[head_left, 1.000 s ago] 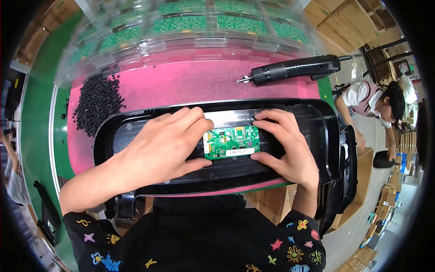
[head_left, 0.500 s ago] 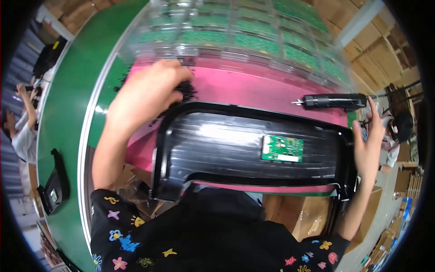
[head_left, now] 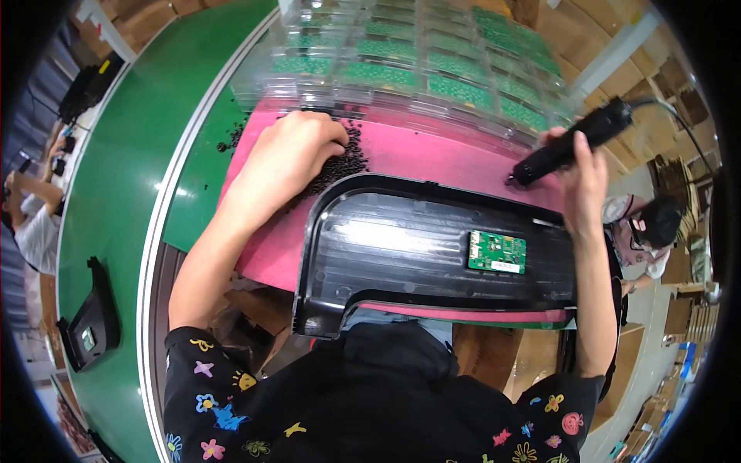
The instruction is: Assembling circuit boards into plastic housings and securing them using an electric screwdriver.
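- And here's the shell (head_left: 401, 266), black and shallow, on the pink mat (head_left: 440, 150), and there's the board (head_left: 498, 253), green, inside it, toward the shell's right end!
- Left hand (head_left: 301, 150) is just beyond the shell's far left corner, right at the screws (head_left: 351, 162), a heap of small black ones; fingers curled narrow, and whether they pinch one, I can't tell.
- Right hand (head_left: 583, 181) is at the shell's far right corner, fingers wrapped round the driver (head_left: 559, 152), black and tilted, its tip down beyond the shell's far edge.
- Whether that tip touches the mat, can't say.
- Clear trays (head_left: 421, 73) of green boards stand beyond the shell.
- Well left of the shell, a black part (head_left: 93, 316) sits on the green table (head_left: 116, 193).
- A co-worker (head_left: 652, 224) shows right of the shell.
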Motion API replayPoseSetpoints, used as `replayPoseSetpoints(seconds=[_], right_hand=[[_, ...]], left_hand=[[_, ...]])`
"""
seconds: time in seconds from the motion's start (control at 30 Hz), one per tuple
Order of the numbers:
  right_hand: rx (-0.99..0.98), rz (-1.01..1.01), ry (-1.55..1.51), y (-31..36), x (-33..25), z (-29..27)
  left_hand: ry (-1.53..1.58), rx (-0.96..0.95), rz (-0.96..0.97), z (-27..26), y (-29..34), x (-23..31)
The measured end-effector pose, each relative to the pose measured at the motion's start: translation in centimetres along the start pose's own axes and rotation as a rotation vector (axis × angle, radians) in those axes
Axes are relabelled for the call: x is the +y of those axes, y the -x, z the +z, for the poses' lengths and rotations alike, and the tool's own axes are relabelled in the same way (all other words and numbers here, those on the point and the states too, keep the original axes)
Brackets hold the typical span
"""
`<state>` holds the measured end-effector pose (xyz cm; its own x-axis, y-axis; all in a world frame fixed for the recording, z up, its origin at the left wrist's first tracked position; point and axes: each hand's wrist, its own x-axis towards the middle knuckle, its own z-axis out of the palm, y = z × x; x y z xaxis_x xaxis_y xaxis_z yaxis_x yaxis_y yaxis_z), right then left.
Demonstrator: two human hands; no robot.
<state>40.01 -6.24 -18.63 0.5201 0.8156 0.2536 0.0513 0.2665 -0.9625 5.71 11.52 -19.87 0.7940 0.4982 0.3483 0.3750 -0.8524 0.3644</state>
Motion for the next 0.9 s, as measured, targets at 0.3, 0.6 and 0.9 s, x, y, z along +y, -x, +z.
replayPoseSetpoints(seconds=[0.3, 0.6, 0.9], right_hand=[[0.041, -0.265, -0.544, 4.3, -6.1, 4.5], [-0.138, -0.594, -0.575, 10.8, -11.4, 5.6], [-0.167, -0.735, -0.539, 10.9, -10.1, 5.4]], left_hand=[[0.381, 0.078, 0.239, 0.7, -2.6, 6.0], [0.763, -0.29, 0.329, 1.2, -5.3, 13.1], [1.086, -0.598, -0.098, 1.6, -5.2, 14.2]])
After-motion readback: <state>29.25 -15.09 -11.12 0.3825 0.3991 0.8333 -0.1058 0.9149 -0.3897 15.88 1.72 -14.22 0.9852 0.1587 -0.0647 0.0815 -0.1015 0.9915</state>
